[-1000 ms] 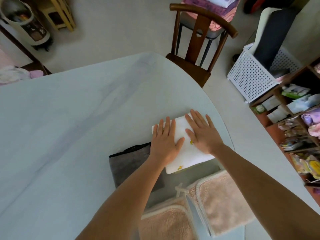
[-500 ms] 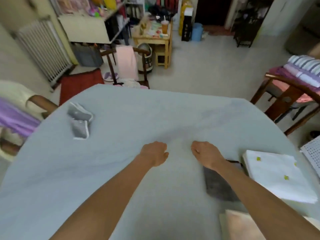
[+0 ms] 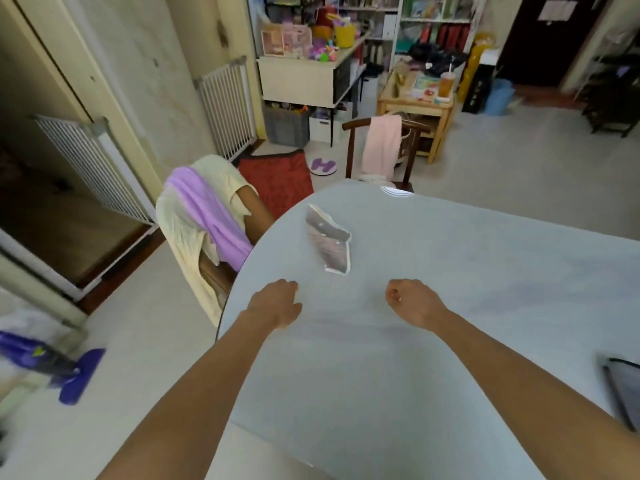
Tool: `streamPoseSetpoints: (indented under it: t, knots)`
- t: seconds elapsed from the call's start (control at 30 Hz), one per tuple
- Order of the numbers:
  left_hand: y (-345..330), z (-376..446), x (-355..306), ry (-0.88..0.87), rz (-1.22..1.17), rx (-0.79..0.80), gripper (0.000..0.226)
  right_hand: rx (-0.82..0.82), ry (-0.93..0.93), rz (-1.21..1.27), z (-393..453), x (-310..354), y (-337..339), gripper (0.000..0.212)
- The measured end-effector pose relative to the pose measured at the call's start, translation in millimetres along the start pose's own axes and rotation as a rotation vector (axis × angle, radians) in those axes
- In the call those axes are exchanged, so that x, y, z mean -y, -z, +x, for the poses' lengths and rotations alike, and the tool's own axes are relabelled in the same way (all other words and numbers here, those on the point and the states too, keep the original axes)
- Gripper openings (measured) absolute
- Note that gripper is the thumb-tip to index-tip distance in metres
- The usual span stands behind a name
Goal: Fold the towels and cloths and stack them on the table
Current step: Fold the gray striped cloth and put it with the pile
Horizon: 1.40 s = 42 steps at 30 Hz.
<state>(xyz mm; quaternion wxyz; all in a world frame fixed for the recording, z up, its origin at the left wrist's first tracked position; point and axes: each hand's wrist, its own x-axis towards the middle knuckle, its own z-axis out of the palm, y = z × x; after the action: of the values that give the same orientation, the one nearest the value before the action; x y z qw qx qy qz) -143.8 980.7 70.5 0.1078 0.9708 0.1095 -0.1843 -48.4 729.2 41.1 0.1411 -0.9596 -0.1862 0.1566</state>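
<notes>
A small grey cloth with white trim lies crumpled on the pale round table, near its far left edge. My left hand and my right hand hover over the table just short of that cloth, fingers curled and holding nothing. A purple cloth and a pale yellow cloth hang over a chair to the left of the table. A pink towel is draped over the chair beyond the table. A dark grey folded cloth shows at the right edge.
A purple mop lies on the floor at the left. White safety gates stand along the left wall. A red mat, a small wooden table and cluttered shelves fill the far side of the room.
My hands left the folded white towel and curled into loose fists. My view swung left, so the folded stack went out of sight and the grey cloth and draped chair came closer.
</notes>
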Motion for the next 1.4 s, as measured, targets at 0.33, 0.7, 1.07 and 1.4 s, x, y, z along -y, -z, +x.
streamPoseSetpoints:
  t: [0.33, 0.7, 1.07, 1.4]
  knots:
    - [-11.4, 77.7, 64.4, -0.026, -0.147, 0.031, 0.051, -0.036, -0.244, 0.366, 161.3, 45.2, -54.2, 0.049]
    - [-3.8, 203.8, 92.4, 0.04, -0.359, 0.058, 0.047, -0.1, 0.027, 0.362, 298.0, 72.5, -80.5, 0.008]
    - [-7.2, 198.0, 95.0, -0.421, -0.207, -0.016, 0.062, -0.118, 0.768, -0.216, 173.1, 76.3, -64.7, 0.04]
    - [-12.9, 141.7, 30.4, -0.736, -0.398, 0.426, 0.052, -0.375, 0.464, -0.064, 25.7, 101.7, -42.5, 0.046]
